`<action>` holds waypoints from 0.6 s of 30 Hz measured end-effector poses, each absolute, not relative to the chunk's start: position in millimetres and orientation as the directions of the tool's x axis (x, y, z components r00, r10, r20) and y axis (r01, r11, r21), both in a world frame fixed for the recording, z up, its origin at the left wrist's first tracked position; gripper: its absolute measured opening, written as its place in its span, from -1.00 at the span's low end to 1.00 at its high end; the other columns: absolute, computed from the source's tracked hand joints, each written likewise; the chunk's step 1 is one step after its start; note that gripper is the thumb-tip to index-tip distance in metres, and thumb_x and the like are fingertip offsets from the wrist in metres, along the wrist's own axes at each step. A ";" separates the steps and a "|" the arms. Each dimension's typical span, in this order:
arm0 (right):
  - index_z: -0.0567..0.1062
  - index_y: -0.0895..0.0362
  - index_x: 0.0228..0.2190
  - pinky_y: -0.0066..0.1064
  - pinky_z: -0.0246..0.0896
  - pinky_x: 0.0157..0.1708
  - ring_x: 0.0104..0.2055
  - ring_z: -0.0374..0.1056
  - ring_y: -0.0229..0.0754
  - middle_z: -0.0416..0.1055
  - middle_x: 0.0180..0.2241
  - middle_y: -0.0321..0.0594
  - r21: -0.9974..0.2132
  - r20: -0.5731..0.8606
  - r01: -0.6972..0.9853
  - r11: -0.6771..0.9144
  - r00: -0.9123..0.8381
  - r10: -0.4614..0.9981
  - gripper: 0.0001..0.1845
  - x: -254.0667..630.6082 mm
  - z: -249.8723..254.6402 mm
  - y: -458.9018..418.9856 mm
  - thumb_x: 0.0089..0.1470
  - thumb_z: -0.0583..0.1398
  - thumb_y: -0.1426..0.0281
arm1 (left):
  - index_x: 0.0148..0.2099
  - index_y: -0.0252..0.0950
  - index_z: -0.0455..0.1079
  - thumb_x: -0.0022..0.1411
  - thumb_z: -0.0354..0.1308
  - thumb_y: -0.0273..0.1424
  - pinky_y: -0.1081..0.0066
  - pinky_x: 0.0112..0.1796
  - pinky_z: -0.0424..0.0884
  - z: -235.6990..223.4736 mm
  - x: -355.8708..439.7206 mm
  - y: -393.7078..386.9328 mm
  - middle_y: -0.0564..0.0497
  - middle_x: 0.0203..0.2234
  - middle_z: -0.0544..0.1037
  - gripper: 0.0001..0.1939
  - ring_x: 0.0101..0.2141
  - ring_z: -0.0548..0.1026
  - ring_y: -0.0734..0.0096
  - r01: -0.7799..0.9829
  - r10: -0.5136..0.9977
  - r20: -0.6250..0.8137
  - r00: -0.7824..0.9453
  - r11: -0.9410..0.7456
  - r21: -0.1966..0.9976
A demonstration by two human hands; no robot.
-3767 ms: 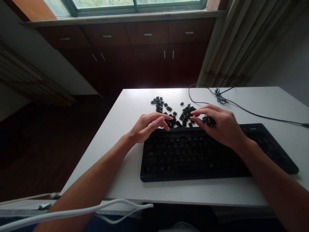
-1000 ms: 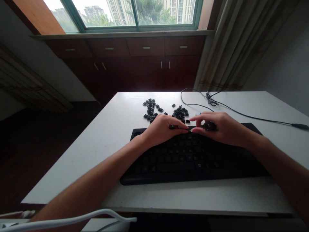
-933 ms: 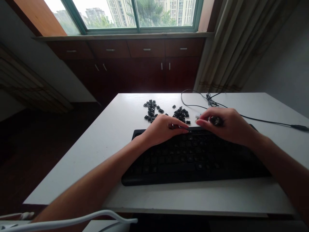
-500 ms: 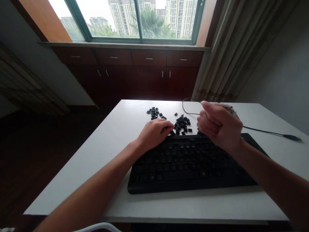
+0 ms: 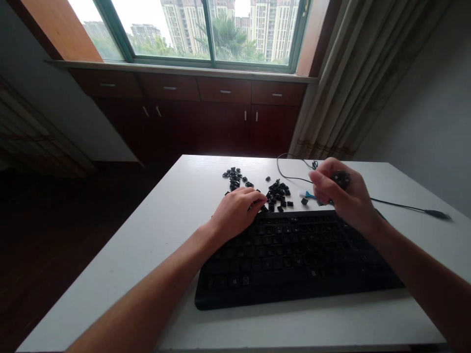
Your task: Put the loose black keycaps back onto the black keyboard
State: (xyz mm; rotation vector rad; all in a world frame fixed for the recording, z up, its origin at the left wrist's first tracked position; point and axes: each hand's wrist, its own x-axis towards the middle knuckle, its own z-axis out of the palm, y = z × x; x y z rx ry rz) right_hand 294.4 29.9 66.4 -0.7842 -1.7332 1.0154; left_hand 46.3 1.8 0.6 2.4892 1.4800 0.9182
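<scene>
A black keyboard (image 5: pixel 294 255) lies on the white table (image 5: pixel 158 235). Behind it sits a scattered pile of loose black keycaps (image 5: pixel 275 192), with a smaller cluster (image 5: pixel 233 177) further left. My left hand (image 5: pixel 237 213) rests curled at the keyboard's far left corner, fingertips touching the keycaps at the pile's edge. My right hand (image 5: pixel 338 196) hovers above the keyboard's far edge, curled around a small dark object (image 5: pixel 340 179); what it is cannot be made out. A small blue-tipped tool (image 5: pixel 307 195) lies on the table just left of that hand.
A black cable (image 5: pixel 401 206) runs from behind the keyboard across the table to the right. Dark wooden cabinets (image 5: pixel 221 113) stand under the window beyond the table. A curtain (image 5: pixel 353 83) hangs at the right.
My right hand rose off the keyboard's top row into a fist, then came down further back. My left hand drew back to the keycap pile's edge. The camera tilted up.
</scene>
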 end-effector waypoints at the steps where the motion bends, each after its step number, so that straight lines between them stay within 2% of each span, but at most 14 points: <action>1: 0.43 0.07 -0.36 -0.45 0.18 -0.59 -0.56 0.24 -0.31 0.33 -0.54 -0.37 -0.869 0.409 0.158 0.468 -0.303 0.861 -0.80 301.7 64.5 32.7 0.13 0.32 0.24 | -0.11 -0.22 0.51 0.42 0.04 -0.35 0.32 -0.24 0.44 0.5 45.9 1.6 -0.01 -0.24 0.60 -0.79 -0.25 0.52 0.32 0.763 0.826 0.451 0.339 -0.522 0.381; 3: 0.46 0.06 -0.17 -0.41 0.36 -0.44 -0.40 0.40 -0.24 0.47 -0.34 -0.27 -0.834 0.406 0.308 0.457 -0.217 0.887 -0.70 313.8 57.4 38.9 0.10 0.34 0.22 | -0.10 -0.22 0.51 0.42 0.04 -0.35 0.32 -0.22 0.44 1.0 44.8 1.4 -0.01 -0.22 0.60 -0.79 -0.23 0.52 0.31 0.762 0.823 0.462 0.331 -0.522 0.383; 6: 0.49 0.12 -0.21 -0.29 0.46 -0.24 -0.22 0.51 -0.11 0.54 -0.24 -0.13 -0.845 0.410 0.326 0.425 -0.117 0.905 -0.70 322.4 46.3 44.4 0.19 0.24 0.13 | -0.09 -0.21 0.51 0.42 0.05 -0.34 0.31 -0.21 0.45 4.2 39.3 2.7 -0.01 -0.21 0.60 -0.79 -0.22 0.52 0.31 0.781 0.825 0.463 0.325 -0.510 0.360; 8: 0.48 0.10 -0.24 -0.29 0.46 -0.29 -0.34 0.53 -0.13 0.55 -0.34 -0.18 -0.846 0.452 0.301 0.440 -0.032 0.891 -0.67 322.8 42.9 43.1 0.23 0.18 0.09 | -0.09 -0.21 0.51 0.42 0.05 -0.33 0.30 -0.21 0.45 7.2 30.7 5.7 -0.01 -0.21 0.61 -0.79 -0.22 0.52 0.30 0.809 0.825 0.475 0.307 -0.489 0.327; 10: 0.47 0.08 -0.20 -0.35 0.37 -0.47 -0.55 0.44 -0.22 0.51 -0.46 -0.28 -0.817 0.493 0.357 0.452 0.028 0.870 -0.66 322.3 42.8 39.2 0.24 0.16 0.07 | -0.08 -0.23 0.51 0.42 0.04 -0.32 0.29 -0.22 0.44 9.5 17.5 10.3 -0.02 -0.22 0.61 -0.78 -0.22 0.53 0.29 0.843 0.820 0.500 0.277 -0.457 0.284; 12: 0.49 0.05 -0.11 -0.37 0.27 -0.56 -0.64 0.34 -0.25 0.48 -0.54 -0.33 -0.760 0.514 0.468 0.451 0.008 0.858 -0.64 323.1 43.5 35.9 0.23 0.18 0.07 | -0.08 -0.24 0.51 0.43 0.03 -0.32 0.28 -0.23 0.45 10.4 1.1 15.1 -0.04 -0.22 0.61 -0.76 -0.24 0.52 0.29 0.879 0.817 0.520 0.249 -0.416 0.232; 15: 0.47 0.02 0.05 -0.30 0.36 -0.41 -0.49 0.47 -0.13 0.55 -0.51 -0.30 -0.639 0.518 0.619 0.456 -0.091 0.850 -0.54 327.3 39.7 35.9 0.18 0.24 0.10 | -0.07 -0.24 0.51 0.43 0.01 -0.28 0.26 -0.24 0.45 10.4 -22.9 19.8 -0.06 -0.21 0.61 -0.73 -0.24 0.52 0.26 0.920 0.828 0.498 0.257 -0.368 0.138; 18: 0.58 0.03 -0.08 -0.16 0.42 -0.25 -0.29 0.55 0.04 0.62 -0.38 -0.21 -0.528 0.535 0.708 0.470 -0.152 0.831 -0.62 331.4 30.0 39.4 0.14 0.28 0.10 | -0.03 -0.24 0.52 0.43 0.02 -0.23 0.24 -0.19 0.47 12.7 -38.1 20.1 -0.08 -0.18 0.61 -0.71 -0.17 0.51 0.22 0.906 0.840 0.424 0.339 -0.412 0.093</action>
